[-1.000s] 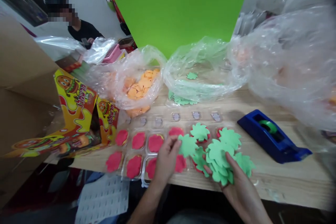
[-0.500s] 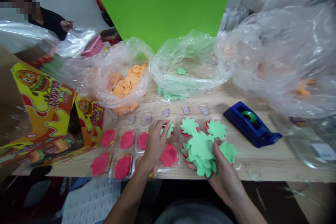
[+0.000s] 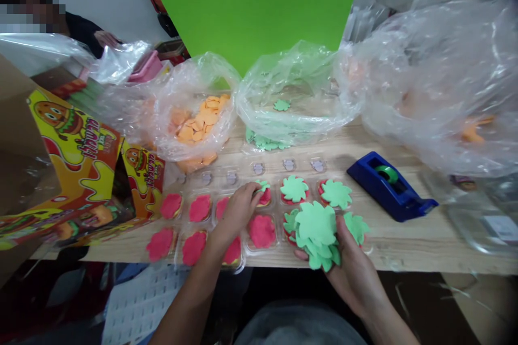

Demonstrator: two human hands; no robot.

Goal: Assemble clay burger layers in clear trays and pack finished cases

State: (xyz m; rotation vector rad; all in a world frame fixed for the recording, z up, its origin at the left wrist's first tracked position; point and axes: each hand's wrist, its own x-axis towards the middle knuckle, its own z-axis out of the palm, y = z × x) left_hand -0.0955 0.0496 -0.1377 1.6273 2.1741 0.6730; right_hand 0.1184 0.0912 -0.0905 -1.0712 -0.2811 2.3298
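My right hand (image 3: 350, 261) holds a stack of thin green jagged-edged pieces (image 3: 316, 225), fanned out over the front right of the clear trays. With its fingers closed, my left hand (image 3: 242, 206) pinches another green piece (image 3: 263, 187) at its edge, above a red scalloped piece in a tray compartment. More green pieces (image 3: 294, 188) lie on red ones in the compartments to the right. Towards the left, several compartments show red scalloped pieces (image 3: 199, 208) on top. My left forearm partly covers the compartments below it.
Behind the trays, clear plastic bags hold orange pieces (image 3: 198, 124) and green pieces (image 3: 269, 140). A blue tape dispenser (image 3: 390, 186) stands on the right. Printed burger boxes (image 3: 81, 145) lean at the left. Another person's hand (image 3: 107, 39) shows at the far left.
The green piece at my left fingers now sits tilted, with more of the red piece below it showing. My right hand keeps its stack. The whole view has shifted slightly.
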